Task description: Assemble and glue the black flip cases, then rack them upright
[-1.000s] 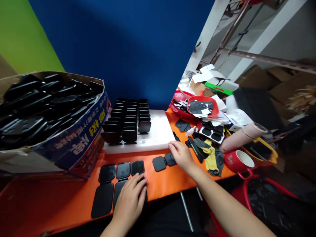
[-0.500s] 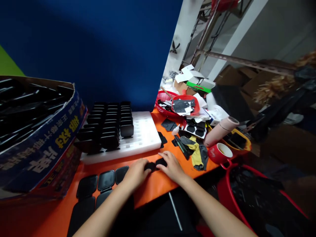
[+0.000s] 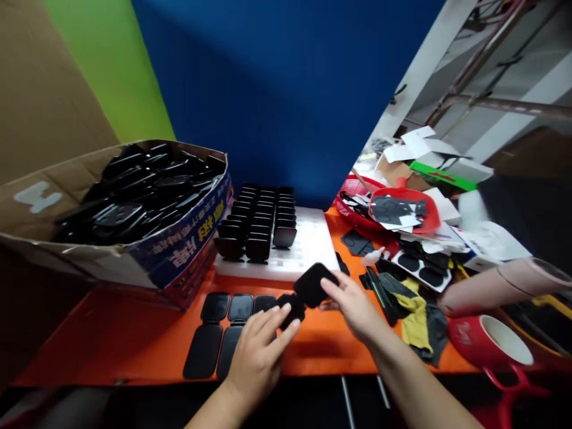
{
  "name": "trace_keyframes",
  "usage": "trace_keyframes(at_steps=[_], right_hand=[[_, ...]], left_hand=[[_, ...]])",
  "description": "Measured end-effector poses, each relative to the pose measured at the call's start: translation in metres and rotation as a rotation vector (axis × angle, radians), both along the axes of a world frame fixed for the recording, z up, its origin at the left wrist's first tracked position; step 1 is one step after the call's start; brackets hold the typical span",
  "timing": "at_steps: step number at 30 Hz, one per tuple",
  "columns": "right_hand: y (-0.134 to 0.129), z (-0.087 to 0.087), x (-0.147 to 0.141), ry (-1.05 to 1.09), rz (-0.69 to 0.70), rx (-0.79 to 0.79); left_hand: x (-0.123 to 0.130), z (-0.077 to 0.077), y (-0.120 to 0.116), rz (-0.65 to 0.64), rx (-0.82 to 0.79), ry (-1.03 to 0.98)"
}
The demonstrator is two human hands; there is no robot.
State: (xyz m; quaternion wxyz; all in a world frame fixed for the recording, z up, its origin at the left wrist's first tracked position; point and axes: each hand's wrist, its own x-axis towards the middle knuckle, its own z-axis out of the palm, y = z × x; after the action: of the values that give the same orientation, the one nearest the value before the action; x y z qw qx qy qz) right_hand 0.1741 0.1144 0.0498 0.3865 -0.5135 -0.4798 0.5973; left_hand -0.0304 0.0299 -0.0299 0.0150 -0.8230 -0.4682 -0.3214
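Note:
My right hand [image 3: 353,301] pinches a flat black panel with rounded corners [image 3: 310,285] between thumb and fingers, tilted above the table. A smaller black part [image 3: 291,310] adjoins its lower left corner; whether the two are joined I cannot tell. Around that smaller part my left hand [image 3: 263,342] has its thumb and fingertips closed. Just left of my hands, black two-part panels lie unfolded on the orange table, a small part [image 3: 215,307] above a larger one [image 3: 203,351]. My left hand hides some of them.
Rows of black panels [image 3: 258,243] stand upright in a white foam block [image 3: 313,238]. On the left is a cardboard box [image 3: 179,253] full of glossy black parts. To the right are a yellow-grey glove [image 3: 415,316], a red mug [image 3: 473,339], a pink bottle [image 3: 487,286] and a red basket [image 3: 357,208].
My view has swung left, bringing more of the cardboard box into sight. Both hands have come up from the tabletop, and the black panel in my right hand is now raised and tilted.

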Motion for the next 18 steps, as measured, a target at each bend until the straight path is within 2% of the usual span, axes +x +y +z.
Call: trace_keyframes(at_steps=[3,6,8,13,18], right_hand=[[0.035,0.015,-0.008,-0.142,-0.029,0.329],[0.07,0.026,-0.019,-0.373,0.078,0.579],[0.087,0.031,-0.028,-0.554,0.178,0.675],[0.108,0.029,-0.045,-0.804,0.444,0.738],[0.117,0.01,-0.049,-0.827,0.502,0.662]], left_hand=[[-0.003,-0.007,-0.014,-0.003,-0.053,0.012],[-0.017,-0.017,-0.027,0.01,-0.087,-0.034],[-0.03,-0.022,-0.034,0.058,-0.107,-0.059],[-0.062,-0.028,-0.05,0.176,-0.145,-0.116],[-0.071,-0.032,-0.055,0.215,-0.148,-0.098]])
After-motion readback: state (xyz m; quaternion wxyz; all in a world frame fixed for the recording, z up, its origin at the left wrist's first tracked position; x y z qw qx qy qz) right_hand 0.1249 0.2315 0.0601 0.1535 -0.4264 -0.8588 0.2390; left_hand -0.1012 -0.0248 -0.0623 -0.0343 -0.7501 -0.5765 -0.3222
